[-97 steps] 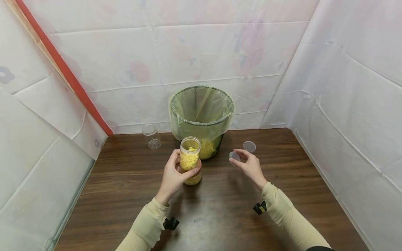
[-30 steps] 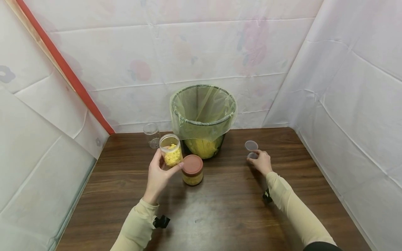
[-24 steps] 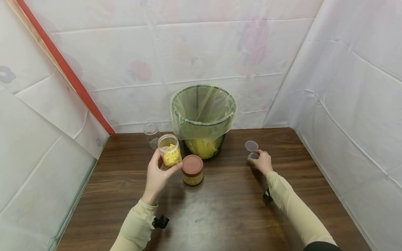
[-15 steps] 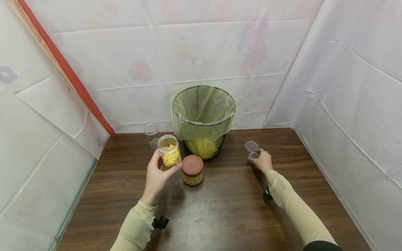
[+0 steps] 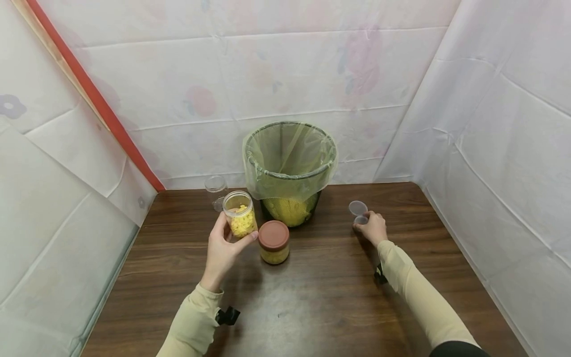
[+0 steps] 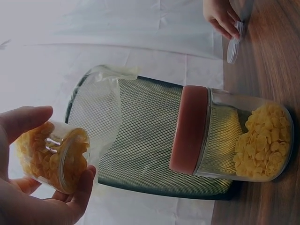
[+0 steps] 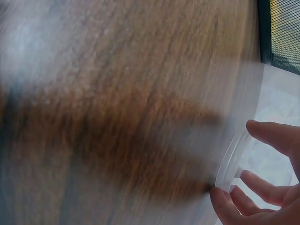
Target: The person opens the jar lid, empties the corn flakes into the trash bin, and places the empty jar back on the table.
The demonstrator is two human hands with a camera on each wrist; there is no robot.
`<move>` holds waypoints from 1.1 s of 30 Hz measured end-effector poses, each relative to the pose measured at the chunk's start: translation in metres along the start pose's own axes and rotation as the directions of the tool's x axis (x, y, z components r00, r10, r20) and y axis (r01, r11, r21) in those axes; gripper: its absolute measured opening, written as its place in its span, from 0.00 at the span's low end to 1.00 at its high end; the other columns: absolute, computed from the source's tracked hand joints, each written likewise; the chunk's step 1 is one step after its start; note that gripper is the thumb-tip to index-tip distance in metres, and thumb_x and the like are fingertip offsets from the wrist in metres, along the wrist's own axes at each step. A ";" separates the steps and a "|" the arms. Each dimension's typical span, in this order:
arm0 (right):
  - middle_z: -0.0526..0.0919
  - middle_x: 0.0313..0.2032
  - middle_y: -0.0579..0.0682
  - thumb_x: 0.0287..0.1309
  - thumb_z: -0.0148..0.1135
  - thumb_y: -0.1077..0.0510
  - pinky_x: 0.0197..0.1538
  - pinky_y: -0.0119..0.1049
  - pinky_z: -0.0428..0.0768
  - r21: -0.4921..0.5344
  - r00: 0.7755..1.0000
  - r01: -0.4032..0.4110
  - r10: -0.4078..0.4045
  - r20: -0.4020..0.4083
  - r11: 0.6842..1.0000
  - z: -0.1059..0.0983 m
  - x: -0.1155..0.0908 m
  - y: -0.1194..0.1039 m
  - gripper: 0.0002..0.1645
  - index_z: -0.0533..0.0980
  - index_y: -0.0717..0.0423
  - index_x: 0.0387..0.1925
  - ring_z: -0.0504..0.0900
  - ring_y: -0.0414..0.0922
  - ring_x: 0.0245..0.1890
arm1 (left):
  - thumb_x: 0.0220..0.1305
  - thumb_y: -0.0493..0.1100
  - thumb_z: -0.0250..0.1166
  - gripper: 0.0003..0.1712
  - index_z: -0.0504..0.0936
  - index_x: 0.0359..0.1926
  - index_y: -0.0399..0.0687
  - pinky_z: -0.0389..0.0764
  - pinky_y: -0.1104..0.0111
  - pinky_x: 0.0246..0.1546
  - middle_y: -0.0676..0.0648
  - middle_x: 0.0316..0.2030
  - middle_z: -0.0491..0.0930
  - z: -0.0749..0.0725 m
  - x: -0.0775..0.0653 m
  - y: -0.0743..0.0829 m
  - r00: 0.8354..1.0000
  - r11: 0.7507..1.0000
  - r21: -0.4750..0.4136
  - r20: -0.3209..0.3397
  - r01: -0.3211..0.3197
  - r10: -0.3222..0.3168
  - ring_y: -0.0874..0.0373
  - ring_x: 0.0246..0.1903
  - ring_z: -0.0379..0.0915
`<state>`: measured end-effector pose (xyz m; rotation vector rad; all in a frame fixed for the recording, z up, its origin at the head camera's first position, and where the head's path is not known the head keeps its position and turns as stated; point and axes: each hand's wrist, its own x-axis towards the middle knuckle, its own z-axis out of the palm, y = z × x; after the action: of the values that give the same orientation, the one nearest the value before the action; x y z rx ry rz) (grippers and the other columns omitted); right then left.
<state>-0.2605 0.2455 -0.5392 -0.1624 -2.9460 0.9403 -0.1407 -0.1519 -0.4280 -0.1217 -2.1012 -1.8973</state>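
Note:
My left hand [image 5: 222, 253] grips an open clear jar [image 5: 243, 221] partly filled with yellow flakes, tilted a little in the air. Thumb and fingers wrap its sides, and the flakes show closely in the left wrist view. On the right side of the table, my right hand [image 5: 373, 230] pinches a clear round lid [image 7: 229, 161] by its edge, low near the tabletop. A second clear lid [image 5: 358, 208] lies just beyond it. A jar with a reddish-brown lid [image 5: 274, 236], also holding yellow flakes [image 6: 262, 143], stands right of the held jar.
A dark mesh waste bin [image 5: 290, 210] with a pale green liner [image 5: 290, 186] stands at the back middle, yellow showing through its mesh. Left of it stands a clear jar [image 5: 216, 184], partly behind the held one. White sheets [image 5: 169, 84] wall the wooden table [image 5: 303, 307].
Since about three seconds ago, my left hand has carried the jar left, off the lidded jar's front. My right hand has brought its lid right, beside the other lid. Both are nearly still lately.

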 end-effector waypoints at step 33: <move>0.72 0.48 0.71 0.47 0.72 0.55 0.50 0.58 0.74 -0.055 0.998 0.016 -0.019 -0.064 0.998 0.005 0.003 -0.002 0.35 0.70 0.71 0.53 0.75 0.67 0.48 | 0.46 0.27 0.72 0.33 0.71 0.55 0.37 0.76 0.78 0.47 0.53 0.44 0.75 0.001 -0.001 0.035 1.000 1.000 -0.009 -0.014 0.028 -0.028 0.63 0.46 0.73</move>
<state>-0.2637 0.2419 -0.5421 -0.1656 -2.9100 0.8371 -0.1305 -0.1466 -0.3946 -0.0810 -2.0960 -1.9175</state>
